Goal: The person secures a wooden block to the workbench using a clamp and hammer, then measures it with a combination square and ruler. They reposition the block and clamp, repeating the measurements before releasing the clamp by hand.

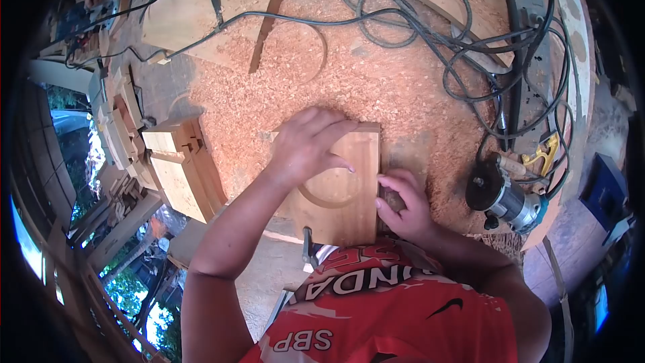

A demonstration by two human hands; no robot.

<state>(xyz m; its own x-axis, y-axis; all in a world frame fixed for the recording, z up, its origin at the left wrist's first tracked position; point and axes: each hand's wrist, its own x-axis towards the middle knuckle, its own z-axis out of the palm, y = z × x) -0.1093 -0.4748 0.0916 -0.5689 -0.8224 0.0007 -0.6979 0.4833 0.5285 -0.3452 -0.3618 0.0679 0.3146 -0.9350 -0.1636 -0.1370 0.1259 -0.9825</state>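
A wooden board point(359, 218) with a large round cut-out lies in front of my body, over the near edge of the workbench. Its far left part is covered by my left hand point(310, 144), whose fingers grip the far edge while the thumb reaches over the cut-out. At the right side of the board, my right hand point(406, 205) has thumb and bent fingers apart, their tips against the edge. A dark clamp point(308, 245) sits at the near left corner. Whether the cut-out goes right through I cannot tell.
Wood shavings point(248, 107) cover much of the bench. A corded router point(500, 191) lies at the right beside a yellow-handled tool point(543, 154). Black cable point(396, 13) loops across the back. Stacked wood blocks point(181, 168) stand left; a large board point(201, 10) lies behind.
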